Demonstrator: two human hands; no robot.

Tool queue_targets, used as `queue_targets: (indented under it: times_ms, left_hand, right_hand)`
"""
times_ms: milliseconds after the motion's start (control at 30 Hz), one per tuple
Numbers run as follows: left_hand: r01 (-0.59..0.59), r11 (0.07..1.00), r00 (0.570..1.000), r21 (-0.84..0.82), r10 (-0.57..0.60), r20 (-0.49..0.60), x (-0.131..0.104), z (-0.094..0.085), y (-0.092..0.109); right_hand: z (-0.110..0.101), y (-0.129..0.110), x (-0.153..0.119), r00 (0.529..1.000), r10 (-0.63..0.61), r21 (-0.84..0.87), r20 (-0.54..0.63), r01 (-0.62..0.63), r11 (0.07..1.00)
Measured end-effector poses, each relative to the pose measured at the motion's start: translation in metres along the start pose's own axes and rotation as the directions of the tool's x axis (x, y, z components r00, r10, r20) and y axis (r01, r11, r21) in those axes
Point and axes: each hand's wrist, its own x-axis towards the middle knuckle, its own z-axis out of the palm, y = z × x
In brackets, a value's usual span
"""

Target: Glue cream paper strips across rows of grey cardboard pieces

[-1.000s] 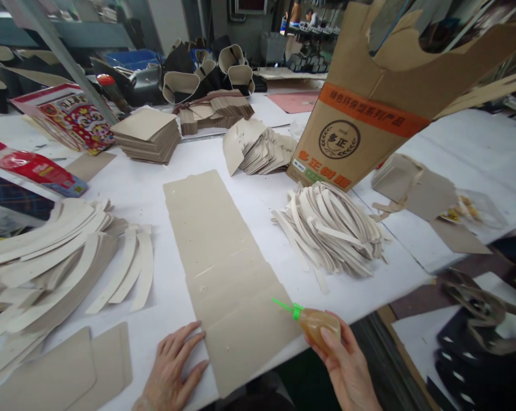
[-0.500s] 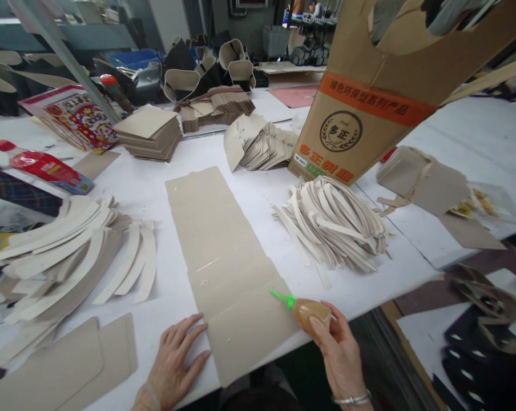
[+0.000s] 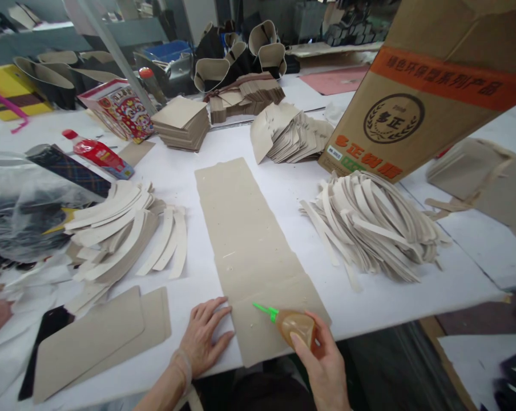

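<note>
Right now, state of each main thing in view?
Long sheet: flat
Squeeze bottle: held sideways, green nozzle over the long sheet
Right hand: closed around the squeeze bottle
Left hand: open, at the long sheet's left edge
Red bottle: capped
Square boards: stacked
Narrow strips: heaped
Carton: standing

You wear the single camera on your head, so it looks forward and down across the counter (image 3: 279, 188) from its near side. Your hands (image 3: 204, 338) lie close below the lens, low in the view; the cardboard box (image 3: 442, 125) rises farther off at the upper right. The wide view runs back past a blue bin (image 3: 168, 50) near its top edge.
</note>
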Motion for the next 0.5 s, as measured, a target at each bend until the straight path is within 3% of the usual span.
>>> queue_targets:
  times_ms: [133,200,267,333,400,500]
  left_hand:
    - [0.028,0.999,0.999,-0.041,-0.026,0.032,0.001,-0.002,-0.001]
    - [0.056,0.996,0.997,-0.074,-0.052,0.051,0.001,-0.005,0.000]
    - [0.076,0.990,0.995,-0.120,-0.067,0.070,0.002,-0.010,0.003]
    - [0.093,0.981,0.994,-0.169,-0.080,0.079,0.002,-0.015,0.006]
    - [0.123,0.969,0.991,-0.212,-0.110,0.073,0.002,-0.018,0.009]
    - [0.170,0.945,0.985,-0.279,-0.154,0.078,0.003,-0.021,0.009]
  right_hand:
    - [0.017,0.004,-0.008,0.999,0.036,0.020,0.023,-0.037,0.999]
    - [0.023,0.003,-0.011,0.991,0.117,0.123,0.066,-0.124,0.985]
    - [0.024,-0.002,-0.012,0.950,0.261,0.254,0.172,-0.298,0.920]
    - [0.019,-0.010,-0.008,0.867,0.390,0.305,0.310,-0.479,0.823]
    - [0.012,-0.019,0.001,0.818,0.432,0.276,0.381,-0.546,0.791]
    - [0.006,-0.034,0.021,0.805,0.456,0.288,0.378,-0.571,0.769]
